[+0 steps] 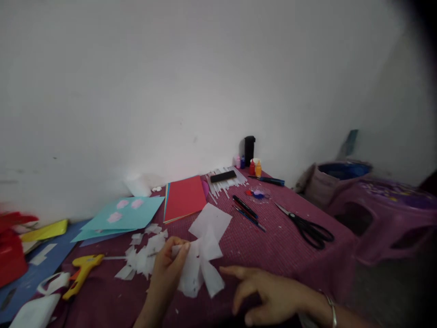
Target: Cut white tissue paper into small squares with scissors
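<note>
My left hand (167, 269) is closed in a pinch on a piece of thin white paper (201, 266) held just above the maroon tablecloth (273, 250). My right hand (269, 294) hovers to the right of that paper with its fingers stretched out and apart, holding nothing; a bangle sits on its wrist. A pile of white paper scraps (143, 257) lies left of my left hand. A larger white paper sheet (211, 223) lies just beyond the held piece.
Black scissors (307, 225), pens (247, 210), small paint bottles (255, 167), a bundle of white sticks (225, 182) and red sheets (184, 197) lie farther back. A yellow glue gun (80, 272) and cyan paper (126, 214) are left. A purple stool (385, 216) stands right.
</note>
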### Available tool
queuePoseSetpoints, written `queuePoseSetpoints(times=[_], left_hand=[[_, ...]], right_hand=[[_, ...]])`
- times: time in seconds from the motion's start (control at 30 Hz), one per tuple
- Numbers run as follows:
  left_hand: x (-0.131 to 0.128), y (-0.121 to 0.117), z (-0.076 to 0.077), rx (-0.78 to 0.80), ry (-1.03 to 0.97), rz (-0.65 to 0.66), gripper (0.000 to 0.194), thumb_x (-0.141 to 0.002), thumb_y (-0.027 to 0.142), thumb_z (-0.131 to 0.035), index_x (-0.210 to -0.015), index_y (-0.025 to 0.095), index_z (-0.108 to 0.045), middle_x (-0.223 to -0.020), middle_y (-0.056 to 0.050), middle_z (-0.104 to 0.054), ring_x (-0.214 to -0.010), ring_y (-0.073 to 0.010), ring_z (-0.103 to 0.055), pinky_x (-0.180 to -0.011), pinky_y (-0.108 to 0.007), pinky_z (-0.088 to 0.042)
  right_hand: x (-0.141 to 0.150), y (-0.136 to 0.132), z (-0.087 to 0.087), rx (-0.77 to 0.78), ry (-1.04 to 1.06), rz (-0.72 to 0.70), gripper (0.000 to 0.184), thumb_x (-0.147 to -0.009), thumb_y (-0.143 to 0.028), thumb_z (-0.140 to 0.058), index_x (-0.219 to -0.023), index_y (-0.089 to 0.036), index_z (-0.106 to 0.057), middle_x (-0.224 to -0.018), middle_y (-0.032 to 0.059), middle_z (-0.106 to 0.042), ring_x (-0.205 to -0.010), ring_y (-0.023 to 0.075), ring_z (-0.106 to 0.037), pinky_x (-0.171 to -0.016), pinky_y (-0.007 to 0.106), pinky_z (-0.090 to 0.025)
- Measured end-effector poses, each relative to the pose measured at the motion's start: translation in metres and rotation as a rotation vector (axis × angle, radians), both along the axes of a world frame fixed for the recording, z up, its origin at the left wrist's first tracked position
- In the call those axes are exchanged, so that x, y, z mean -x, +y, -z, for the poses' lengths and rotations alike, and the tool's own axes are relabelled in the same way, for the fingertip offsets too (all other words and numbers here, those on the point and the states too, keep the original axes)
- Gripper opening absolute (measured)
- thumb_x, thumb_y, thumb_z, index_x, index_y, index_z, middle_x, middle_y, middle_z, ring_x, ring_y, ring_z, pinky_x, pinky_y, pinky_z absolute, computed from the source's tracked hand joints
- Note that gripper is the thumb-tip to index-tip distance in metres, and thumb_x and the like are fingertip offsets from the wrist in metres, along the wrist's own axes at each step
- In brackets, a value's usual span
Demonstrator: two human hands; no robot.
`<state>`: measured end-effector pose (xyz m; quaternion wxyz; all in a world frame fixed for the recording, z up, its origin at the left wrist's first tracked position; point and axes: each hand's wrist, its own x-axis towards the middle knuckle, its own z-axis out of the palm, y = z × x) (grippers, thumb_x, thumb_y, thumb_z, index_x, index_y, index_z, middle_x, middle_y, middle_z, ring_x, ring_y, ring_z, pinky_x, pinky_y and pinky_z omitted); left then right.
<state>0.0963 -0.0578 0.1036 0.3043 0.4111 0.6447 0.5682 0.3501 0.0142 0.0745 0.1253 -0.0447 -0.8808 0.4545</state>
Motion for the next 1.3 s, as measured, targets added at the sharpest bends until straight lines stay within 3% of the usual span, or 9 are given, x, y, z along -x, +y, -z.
queuePoseSetpoints(times=[0.13, 0.2, 0.37, 0.5, 0.6, 0.7, 0.83, 1.03, 1.3], left_hand=[[-0.023, -0.009, 0.012, 0.031, 0.287, 0.044, 0.023, -0.076, 0.043, -0.061, -0.070, 0.021, -0.058, -0.080, -0.003, -0.068, -0.069, -0.0182, -0.059, -0.062, -0.026, -0.044], [-0.035, -0.011, 0.020, 0.071, 0.361, 0.069, 0.021, -0.078, 0.042, -0.059, -0.076, 0.022, -0.062, -0.085, -0.005, -0.070, -0.078, -0.0219, -0.062, -0.069, -0.029, -0.045], [-0.053, -0.016, 0.035, 0.124, 0.286, 0.093, 0.024, -0.079, 0.046, -0.058, -0.079, 0.022, -0.063, -0.087, -0.005, -0.070, -0.077, -0.0228, -0.062, -0.068, -0.031, -0.046], [-0.046, -0.021, 0.042, 0.084, 0.180, -0.078, 0.024, -0.076, 0.045, -0.062, -0.078, 0.022, -0.058, -0.083, -0.004, -0.065, -0.077, -0.0212, -0.060, -0.069, -0.030, -0.047], [-0.034, -0.024, 0.047, 0.020, 0.038, -0.157, 0.034, -0.069, 0.042, -0.070, -0.093, 0.023, -0.056, -0.079, 0.000, -0.060, -0.074, -0.0188, -0.058, -0.063, -0.027, -0.046], [-0.022, -0.025, 0.053, 0.052, -0.226, -0.008, 0.050, -0.063, 0.045, -0.073, -0.104, 0.024, -0.054, -0.075, 0.001, -0.059, -0.061, -0.0150, -0.056, -0.053, -0.024, -0.041], [-0.012, -0.019, 0.056, 0.180, -0.479, 0.183, 0.052, -0.059, 0.067, -0.064, -0.078, 0.019, -0.058, -0.062, -0.001, -0.059, -0.052, -0.0147, -0.052, -0.050, -0.027, -0.040], [-0.012, -0.011, 0.039, 0.268, -0.296, 0.232, 0.046, -0.055, 0.058, -0.075, -0.064, 0.016, -0.059, -0.056, 0.002, -0.055, -0.051, -0.0107, -0.045, -0.049, -0.023, -0.034], [-0.007, -0.021, 0.039, 0.258, -0.193, 0.061, 0.047, -0.068, 0.064, -0.061, -0.059, 0.019, -0.050, -0.047, 0.005, -0.046, -0.044, -0.0100, -0.041, -0.043, -0.022, -0.030]], right_hand=[[0.008, 0.010, 0.016, 0.422, 0.158, 0.338, 0.033, -0.084, -0.045, -0.059, -0.101, -0.017, -0.059, -0.105, 0.0095, -0.063, -0.100, 0.0202, -0.059, -0.087, 0.037, -0.046], [0.019, 0.011, 0.024, 0.548, 0.145, 0.334, 0.040, -0.079, -0.050, -0.062, -0.098, -0.016, -0.055, -0.090, 0.0051, -0.062, -0.081, 0.0153, -0.060, -0.075, 0.031, -0.048], [0.049, 0.004, 0.044, 0.745, 0.063, 0.383, 0.040, -0.074, -0.050, -0.066, -0.091, -0.015, -0.058, -0.071, -0.0012, -0.058, -0.057, 0.0094, -0.053, -0.053, 0.022, -0.044], [0.063, 0.004, 0.051, 0.861, 0.126, 0.523, 0.038, -0.071, -0.049, -0.067, -0.081, -0.013, -0.061, -0.067, -0.0008, -0.060, -0.054, 0.0104, -0.053, -0.052, 0.023, -0.044], [0.070, 0.006, 0.047, 0.883, 0.258, 0.517, 0.036, -0.069, -0.046, -0.068, -0.082, -0.013, -0.063, -0.073, 0.0011, -0.063, -0.065, 0.0135, -0.057, -0.064, 0.028, -0.046], [0.078, 0.007, 0.038, 0.819, 0.285, 0.474, 0.031, -0.071, -0.041, -0.067, -0.083, -0.013, -0.063, -0.075, 0.0016, -0.063, -0.069, 0.0146, -0.057, -0.069, 0.029, -0.045], [0.090, 0.001, 0.024, 0.717, 0.257, 0.394, 0.018, -0.075, -0.031, -0.062, -0.081, -0.014, -0.061, -0.074, 0.0008, -0.061, -0.069, 0.0140, -0.055, -0.067, 0.027, -0.044], [0.099, -0.004, 0.014, 0.647, 0.272, 0.303, 0.011, -0.076, -0.025, -0.058, -0.079, -0.015, -0.061, -0.074, -0.0007, -0.060, -0.067, 0.0120, -0.052, -0.064, 0.024, -0.042], [0.094, 0.012, 0.025, 0.800, 0.235, 0.500, 0.027, -0.070, -0.041, -0.065, -0.076, -0.017, -0.054, -0.067, -0.0010, -0.057, -0.059, 0.0119, -0.052, -0.057, 0.025, -0.042]])
